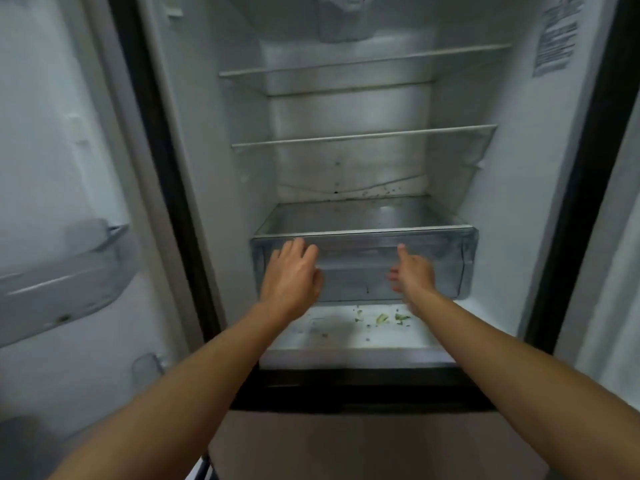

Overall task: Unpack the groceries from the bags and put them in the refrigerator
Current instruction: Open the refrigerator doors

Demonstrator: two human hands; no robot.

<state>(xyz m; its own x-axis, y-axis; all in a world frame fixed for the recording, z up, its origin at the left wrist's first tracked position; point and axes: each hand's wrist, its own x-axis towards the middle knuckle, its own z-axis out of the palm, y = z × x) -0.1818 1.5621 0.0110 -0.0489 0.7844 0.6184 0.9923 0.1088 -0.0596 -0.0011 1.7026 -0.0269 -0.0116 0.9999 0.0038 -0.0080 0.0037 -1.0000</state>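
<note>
In the head view, straight ahead: refrigerator [214, 133], door swung left.
Crisper drawer [450, 258]: clear plastic, low, under two shelves [363, 136].
Left grip [292, 271]: fingers loosely spread at the drawer front, holding nothing.
Right grip [414, 271]: thumb up, fingers relaxed, blurred.
Below drawer: green scraps [382, 318].

A home kitchen, by the open household refrigerator [363, 168] with glass shelves [363, 135] and crisper drawer [363, 265].

The head camera looks forward and down, apparently close, into the open refrigerator [346, 161].
</note>
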